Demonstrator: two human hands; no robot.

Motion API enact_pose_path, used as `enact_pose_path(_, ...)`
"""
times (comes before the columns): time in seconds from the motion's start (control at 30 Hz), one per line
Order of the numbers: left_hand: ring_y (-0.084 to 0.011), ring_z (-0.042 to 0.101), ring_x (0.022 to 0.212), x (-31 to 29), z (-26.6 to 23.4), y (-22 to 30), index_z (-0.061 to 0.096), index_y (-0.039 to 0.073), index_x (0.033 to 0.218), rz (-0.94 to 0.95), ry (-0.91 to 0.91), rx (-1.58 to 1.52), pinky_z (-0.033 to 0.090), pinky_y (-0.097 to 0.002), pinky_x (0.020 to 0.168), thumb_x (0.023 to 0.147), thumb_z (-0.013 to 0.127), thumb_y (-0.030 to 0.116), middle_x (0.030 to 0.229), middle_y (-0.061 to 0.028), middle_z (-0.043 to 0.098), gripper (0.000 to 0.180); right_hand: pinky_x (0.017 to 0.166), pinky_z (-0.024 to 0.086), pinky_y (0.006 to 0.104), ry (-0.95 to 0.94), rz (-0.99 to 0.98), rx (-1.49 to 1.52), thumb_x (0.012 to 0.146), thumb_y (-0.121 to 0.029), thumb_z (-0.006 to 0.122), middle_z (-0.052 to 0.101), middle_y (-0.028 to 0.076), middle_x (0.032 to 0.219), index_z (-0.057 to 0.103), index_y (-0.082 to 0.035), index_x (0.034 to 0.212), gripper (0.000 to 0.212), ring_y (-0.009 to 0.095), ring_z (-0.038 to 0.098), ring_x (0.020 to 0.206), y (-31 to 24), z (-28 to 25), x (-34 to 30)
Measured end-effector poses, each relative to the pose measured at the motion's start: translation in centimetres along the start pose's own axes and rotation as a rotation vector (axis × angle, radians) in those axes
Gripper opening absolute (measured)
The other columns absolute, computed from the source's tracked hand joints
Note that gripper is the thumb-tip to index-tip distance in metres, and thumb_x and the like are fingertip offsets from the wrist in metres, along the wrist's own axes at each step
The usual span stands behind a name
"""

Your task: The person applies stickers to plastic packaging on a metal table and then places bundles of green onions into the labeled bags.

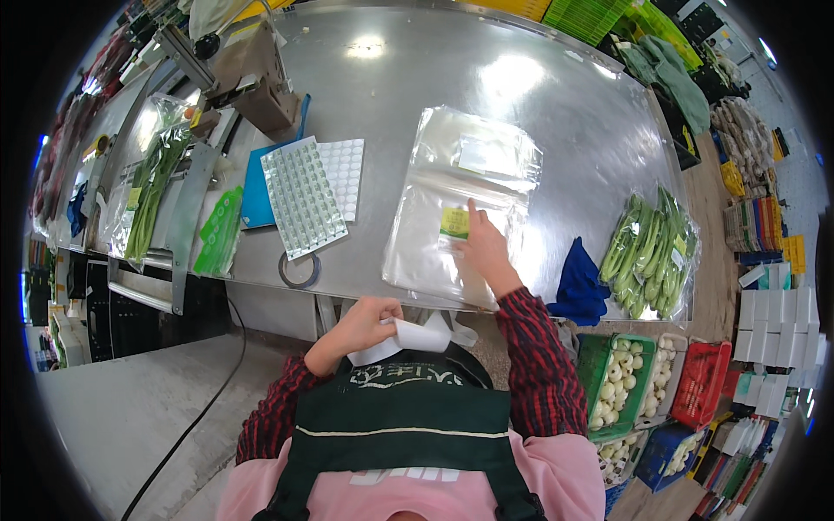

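My left hand (pixel 360 326) is closed around a curling strip of white backing paper (pixel 413 337), held near the table's front edge and over my apron. On the steel table (pixel 365 95) lies a stack of clear plastic bags (pixel 417 252). My right hand (pixel 484 247) rests on this stack, its index finger stretched out at the edge of a small yellow-green label (pixel 454 222); the other fingers are partly hidden. Farther up on the bags sits a pale printed panel (pixel 484 154).
Left of the bags are sticker sheets (pixel 304 198), a blue clipboard (pixel 257 187), a dark tape roll (pixel 299 271) and a sealing machine (pixel 256 78). On the right lie a blue cloth (pixel 580 286) and bagged greens (pixel 647 256). Vegetable crates (pixel 618 386) stand on the floor.
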State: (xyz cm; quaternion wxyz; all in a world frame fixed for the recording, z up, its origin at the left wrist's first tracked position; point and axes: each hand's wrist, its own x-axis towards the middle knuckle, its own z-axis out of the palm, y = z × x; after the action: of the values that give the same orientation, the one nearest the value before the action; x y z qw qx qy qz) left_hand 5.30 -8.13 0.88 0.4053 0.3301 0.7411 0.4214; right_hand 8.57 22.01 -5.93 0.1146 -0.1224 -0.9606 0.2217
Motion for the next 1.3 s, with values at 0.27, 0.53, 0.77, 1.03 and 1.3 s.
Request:
enact_pose_path(0.27,-0.0099,0.058,0.074,0.0,-1.1,-0.3,0.063,-0.001,0.088,0.016,0.050,-0.152,0.048,-0.0268,0.067,0.080,0.066,0.002,0.077,-0.0036,0.063,0.010,0.069,0.053,0.0374,-0.285,0.051,0.225,0.073,-0.021,0.078,0.063,0.010,0.091,0.067,-0.003,0.098,0.032,0.025,0.065,0.080,6.6,-3.5,-4.2)
enact_pose_path(0.53,-0.0260,0.061,0.069,2.6,-2.6,1.9,0.063,0.000,0.087,0.241,0.085,0.065,0.048,-0.0342,0.065,0.075,0.062,0.005,0.075,-0.0141,0.063,0.013,0.059,0.047,0.0240,0.254,0.291,0.702,0.088,-0.003,0.057,0.066,0.006,0.087,0.061,-0.001,0.102,0.014,0.011,0.060,0.067,6.1,-9.3,1.9)
enact_pose_path(0.77,-0.0170,0.056,0.065,4.8,-3.2,1.5,0.064,-0.001,0.095,0.193,0.241,0.296,0.045,-0.0320,0.060,0.080,0.066,0.011,0.071,-0.0109,0.059,0.019,0.065,0.047,0.0269,-0.345,0.008,0.794,0.075,-0.016,0.081,0.065,0.003,0.075,0.069,-0.002,0.099,0.030,0.011,0.057,0.066,-8.4,-6.5,-4.8)
enact_pose_path(1.03,-0.0103,0.045,0.060,3.6,-3.1,4.8,0.064,0.004,0.118,0.090,0.063,-0.039,0.038,-0.0299,0.055,0.083,0.066,0.012,0.061,-0.0062,0.047,0.037,0.072,0.044,0.0336,0.047,-0.072,0.587,0.079,-0.010,0.073,0.065,0.006,0.072,0.071,-0.008,0.083,0.004,0.023,0.057,0.067,-8.8,-7.5,-4.8)
enact_pose_path(1.3,-0.0199,0.060,0.066,1.5,-0.6,-0.4,0.065,0.001,0.086,0.035,0.021,0.085,0.048,-0.0336,0.066,0.076,0.074,0.019,0.070,-0.0141,0.063,0.022,0.080,0.050,0.0415,-0.050,-0.041,-0.085,0.070,-0.026,0.079,0.060,0.012,0.104,0.064,-0.005,0.095,0.036,0.031,0.062,0.085,1.3,-0.8,-0.6)
